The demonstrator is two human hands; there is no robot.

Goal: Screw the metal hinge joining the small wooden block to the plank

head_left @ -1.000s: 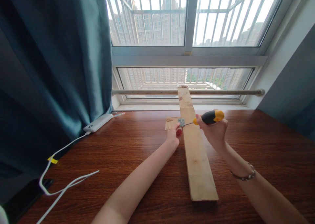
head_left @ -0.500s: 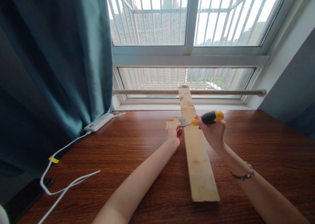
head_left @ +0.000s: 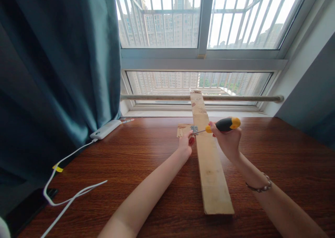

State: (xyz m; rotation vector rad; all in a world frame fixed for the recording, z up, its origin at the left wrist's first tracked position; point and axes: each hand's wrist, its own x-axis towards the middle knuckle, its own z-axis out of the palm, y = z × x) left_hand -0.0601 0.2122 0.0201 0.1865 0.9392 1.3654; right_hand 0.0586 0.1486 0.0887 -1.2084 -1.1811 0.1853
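Observation:
My right hand [head_left: 229, 140] is closed around the black and yellow handle of a screwdriver [head_left: 225, 124]. Its thin shaft points left, with the tip by the fingers of my left hand [head_left: 185, 144]. Those fingers are pinched together at the lower edge of a small metal hinge [head_left: 194, 129]; whether they hold the shaft tip or a tiny part is hidden. The hinge lies across the joint between a long pale wooden board [head_left: 211, 171] and a short wooden piece [head_left: 183, 129] on its left side.
The boards rest on a dark brown wooden table [head_left: 146, 154]. A white power strip [head_left: 106, 130] lies at the left by a blue curtain [head_left: 91, 56], its white cable [head_left: 70, 199] looping forward. A horizontal pipe [head_left: 157, 97] runs before the window behind the long board's far end.
The view has shifted very slightly. My right hand and the screwdriver handle have moved a touch to the right; my left hand keeps its place at the hinge.

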